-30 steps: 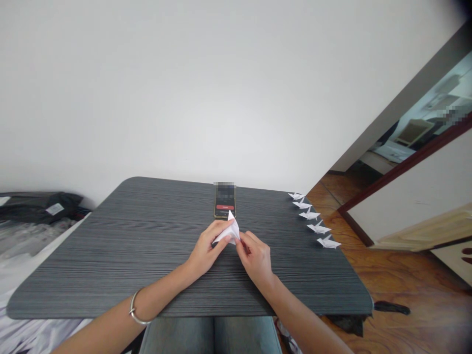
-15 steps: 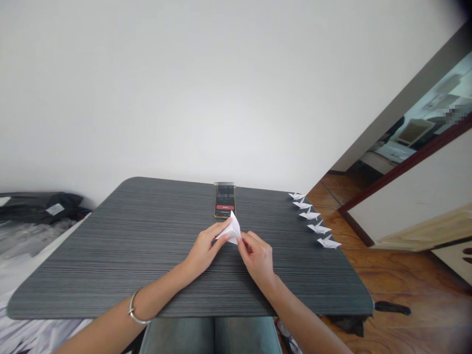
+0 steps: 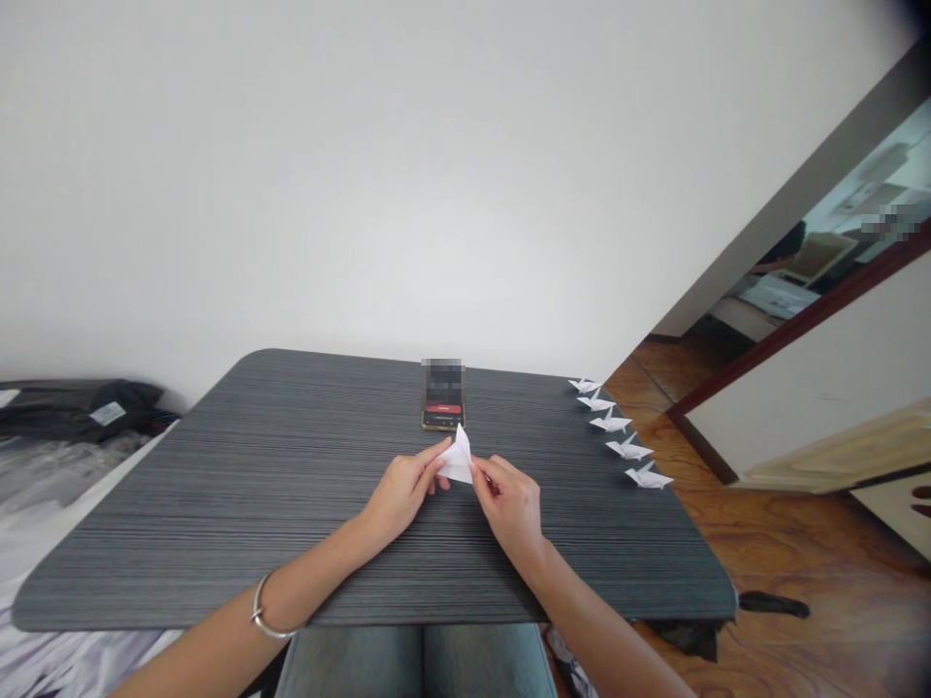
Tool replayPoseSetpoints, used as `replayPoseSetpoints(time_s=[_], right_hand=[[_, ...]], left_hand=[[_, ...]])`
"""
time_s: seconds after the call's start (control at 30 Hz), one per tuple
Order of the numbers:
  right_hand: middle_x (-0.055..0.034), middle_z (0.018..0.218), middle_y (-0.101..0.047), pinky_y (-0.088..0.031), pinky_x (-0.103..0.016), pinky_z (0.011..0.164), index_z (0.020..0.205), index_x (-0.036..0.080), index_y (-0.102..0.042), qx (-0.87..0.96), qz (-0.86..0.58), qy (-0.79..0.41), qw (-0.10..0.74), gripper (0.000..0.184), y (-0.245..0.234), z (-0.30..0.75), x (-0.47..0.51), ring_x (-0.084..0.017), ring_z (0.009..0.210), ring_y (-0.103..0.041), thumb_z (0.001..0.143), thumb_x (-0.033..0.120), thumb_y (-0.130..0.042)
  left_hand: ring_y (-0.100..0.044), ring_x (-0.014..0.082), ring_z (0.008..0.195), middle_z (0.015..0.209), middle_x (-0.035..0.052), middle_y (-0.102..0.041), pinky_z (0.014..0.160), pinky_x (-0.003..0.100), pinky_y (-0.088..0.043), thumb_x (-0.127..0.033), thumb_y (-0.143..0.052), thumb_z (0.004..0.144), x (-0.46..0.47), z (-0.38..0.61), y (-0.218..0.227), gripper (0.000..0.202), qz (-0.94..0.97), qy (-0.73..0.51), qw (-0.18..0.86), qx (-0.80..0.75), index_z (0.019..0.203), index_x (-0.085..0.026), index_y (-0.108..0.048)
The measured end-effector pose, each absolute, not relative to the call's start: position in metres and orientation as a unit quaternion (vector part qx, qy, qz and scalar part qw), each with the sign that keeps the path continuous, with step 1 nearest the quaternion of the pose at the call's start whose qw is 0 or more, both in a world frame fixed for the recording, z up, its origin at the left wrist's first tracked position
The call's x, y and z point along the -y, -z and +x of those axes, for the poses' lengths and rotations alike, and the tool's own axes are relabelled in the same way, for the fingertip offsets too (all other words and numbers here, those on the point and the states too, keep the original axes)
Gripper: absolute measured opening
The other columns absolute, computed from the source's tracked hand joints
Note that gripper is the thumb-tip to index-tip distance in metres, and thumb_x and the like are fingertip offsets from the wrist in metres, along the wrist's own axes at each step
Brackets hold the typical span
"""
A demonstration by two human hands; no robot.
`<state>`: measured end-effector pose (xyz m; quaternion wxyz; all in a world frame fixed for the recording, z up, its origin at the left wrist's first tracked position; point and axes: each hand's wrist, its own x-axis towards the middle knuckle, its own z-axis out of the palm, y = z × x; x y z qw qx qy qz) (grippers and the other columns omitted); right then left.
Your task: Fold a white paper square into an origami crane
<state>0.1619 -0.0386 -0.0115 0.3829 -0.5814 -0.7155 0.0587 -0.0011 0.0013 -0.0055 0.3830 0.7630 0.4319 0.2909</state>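
Note:
A small white folded paper piece is held just above the dark striped table, near its middle. My left hand pinches its left side with fingertips; a silver bangle sits on that wrist. My right hand grips the paper's right edge between thumb and fingers. The paper's point stands upward. Just behind the paper a phone lies flat on the table.
Several finished white paper cranes stand in a row along the table's right edge. A bed with dark bags lies to the left. Wooden floor and an open doorway are to the right. My knees show under the near edge.
The paper has been lowered slightly and turned; its point now sits lower, below the phone. Both hands shifted a little to the right and kept their hold.

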Motion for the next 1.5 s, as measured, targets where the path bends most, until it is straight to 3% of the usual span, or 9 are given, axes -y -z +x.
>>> replayPoseSetpoints(time_s=[0.33,0.53,0.8,0.97,1.17,1.3,1.5], right_hand=[[0.0017,0.055,-0.047,-0.03,-0.021,0.05,0.075,0.016,-0.064,0.695,-0.591,-0.091,0.4,0.024,0.008,0.162,0.038,-0.009,0.049,-0.042,0.083,0.022,-0.042],[0.0038,0.054,-0.037,-0.027,-0.022,0.048,0.064,0.016,-0.06,0.653,-0.594,-0.176,0.436,0.023,0.01,0.164,0.034,-0.009,0.049,-0.038,0.081,0.023,-0.045],[0.0035,0.057,-0.039,-0.029,-0.021,0.049,0.06,0.016,-0.059,0.627,-0.568,-0.247,0.472,0.021,0.01,0.161,0.033,-0.01,0.051,-0.039,0.078,0.023,-0.05],[0.0006,0.06,-0.052,-0.035,-0.022,0.05,0.064,0.016,-0.061,0.609,-0.535,-0.331,0.483,0.022,0.011,0.158,0.032,-0.011,0.055,-0.046,0.078,0.028,-0.049],[-0.001,0.064,-0.061,-0.035,-0.02,0.043,0.086,0.016,-0.063,0.555,-0.49,-0.491,0.46,0.021,0.01,0.154,0.032,-0.012,0.053,-0.054,0.071,0.031,-0.059],[-0.0002,0.062,-0.062,-0.038,-0.02,0.043,0.088,0.016,-0.063,0.541,-0.485,-0.519,0.45,0.026,0.009,0.152,0.033,-0.012,0.051,-0.055,0.065,0.028,-0.064],[-0.0016,0.064,-0.064,-0.04,-0.02,0.043,0.089,0.014,-0.062,0.524,-0.48,-0.536,0.456,0.024,0.014,0.151,0.032,-0.01,0.048,-0.055,0.069,0.028,-0.06]], left_hand=[[-0.05,0.0118,0.057,0.062,-0.0003,-0.055,0.062,0.024,-0.039,-0.036,-0.028,0.088,0.001,-0.006,0.002,0.043,0.768,-0.315,0.372,-0.416,0.122,-0.016,-0.044],[-0.047,0.011,0.063,0.084,0.0022,-0.05,0.055,0.021,-0.04,-0.04,-0.059,0.07,0.001,-0.006,0.0,0.056,0.793,-0.351,0.361,-0.344,0.121,-0.021,-0.044],[-0.052,0.0125,0.078,0.113,0.0072,-0.045,0.057,0.02,-0.045,-0.032,-0.051,0.078,0.002,-0.001,-0.004,0.035,0.771,-0.365,0.383,-0.355,0.112,-0.023,-0.052],[-0.054,0.0135,0.073,0.097,0.0061,-0.06,0.061,0.022,-0.044,-0.033,-0.051,0.078,0.0,-0.001,-0.001,0.033,0.742,-0.373,0.413,-0.374,0.107,-0.018,-0.055],[-0.057,0.0151,0.071,0.089,0.0061,-0.064,0.062,0.023,-0.044,-0.034,-0.052,0.077,-0.002,-0.002,0.006,0.031,0.687,-0.409,0.444,-0.404,0.1,-0.015,-0.059],[-0.057,0.0147,0.07,0.086,0.0055,-0.065,0.061,0.023,-0.043,-0.034,-0.053,0.076,-0.002,0.0,0.008,0.028,0.678,-0.425,0.441,-0.407,0.094,-0.015,-0.061],[-0.055,0.0123,0.06,0.083,0.0048,-0.065,0.053,0.021,-0.042,-0.035,-0.053,0.076,-0.002,0.0,0.009,0.027,0.664,-0.432,0.44,-0.422,0.09,-0.014,-0.062]])
